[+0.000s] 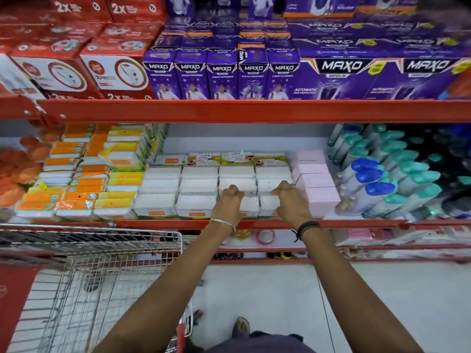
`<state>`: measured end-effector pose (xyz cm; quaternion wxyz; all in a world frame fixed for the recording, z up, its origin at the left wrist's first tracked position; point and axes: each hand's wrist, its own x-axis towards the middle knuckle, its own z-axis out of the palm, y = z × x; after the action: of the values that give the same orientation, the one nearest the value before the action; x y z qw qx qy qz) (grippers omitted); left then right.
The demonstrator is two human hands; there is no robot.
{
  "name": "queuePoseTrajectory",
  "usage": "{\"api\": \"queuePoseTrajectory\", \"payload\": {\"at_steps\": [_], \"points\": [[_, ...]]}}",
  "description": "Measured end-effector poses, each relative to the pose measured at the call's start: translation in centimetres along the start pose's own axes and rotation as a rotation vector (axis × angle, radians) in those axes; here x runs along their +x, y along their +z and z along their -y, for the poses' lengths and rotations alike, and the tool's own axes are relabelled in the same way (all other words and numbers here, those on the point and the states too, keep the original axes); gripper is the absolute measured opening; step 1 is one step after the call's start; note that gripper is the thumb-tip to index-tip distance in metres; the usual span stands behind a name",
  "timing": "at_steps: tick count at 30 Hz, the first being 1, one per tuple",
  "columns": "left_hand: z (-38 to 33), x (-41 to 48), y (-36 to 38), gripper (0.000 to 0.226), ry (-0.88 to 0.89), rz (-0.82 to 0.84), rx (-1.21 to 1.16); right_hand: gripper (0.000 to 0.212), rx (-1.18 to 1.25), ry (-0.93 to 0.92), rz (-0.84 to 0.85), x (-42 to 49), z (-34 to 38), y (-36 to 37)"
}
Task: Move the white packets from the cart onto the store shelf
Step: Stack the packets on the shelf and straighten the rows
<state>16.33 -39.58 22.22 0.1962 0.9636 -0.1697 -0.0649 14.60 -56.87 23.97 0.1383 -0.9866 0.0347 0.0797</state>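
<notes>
Rows of white packets (198, 186) fill the middle of the red-edged store shelf (178, 222). My left hand (229, 202) rests on top of a front white packet (248, 206), fingers curled over its upper edge. Just to the right, my right hand (289, 200) grips the neighbouring front packet (267, 205) the same way. Both packets stand at the shelf's front edge. The wire cart (102, 276) stands at the lower left; I see no white packets in the part of its basket that shows.
Pink packets (316, 184) stand right of the white ones, then bottles with blue and teal caps (377, 184). Orange and yellow packets (84, 189) lie to the left. Purple boxes (221, 75) and red boxes (112, 72) fill the shelf above. Lower shelves and the white floor lie below.
</notes>
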Motion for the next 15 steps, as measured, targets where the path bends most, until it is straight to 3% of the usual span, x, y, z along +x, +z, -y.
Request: {"api": "queuePoseTrajectory", "payload": {"at_steps": [5, 8, 9, 11, 13, 15], "points": [[0.6, -0.2, 0.6, 0.039, 0.013, -0.106, -0.134, 0.036, 0.122, 0.001, -0.038, -0.3, -0.4, 1.1], [-0.2, -2.0, 0.8, 0.027, -0.053, -0.323, -0.360, 0.019, 0.463, 0.163, -0.213, -1.4, 0.0, 1.9], [-0.6, -2.6, 1.0, 0.025, -0.131, -0.409, -0.461, 0.010, 0.620, 0.260, -0.276, -1.9, 0.2, 2.2], [-1.1, -3.2, 2.1, 0.024, -0.377, -0.516, -0.687, 0.023, 0.868, 0.509, -0.277, -2.6, 0.8, 2.5], [-1.3, -3.0, 3.3, 0.020, -0.669, -0.496, -0.961, 0.029, 1.200, 0.749, -0.113, -2.8, 1.2, 2.8], [-1.6, -2.5, 3.7, 0.021, -0.936, -0.364, -1.258, 0.033, 1.566, 0.863, 0.076, -2.3, 1.2, 3.5]]}}
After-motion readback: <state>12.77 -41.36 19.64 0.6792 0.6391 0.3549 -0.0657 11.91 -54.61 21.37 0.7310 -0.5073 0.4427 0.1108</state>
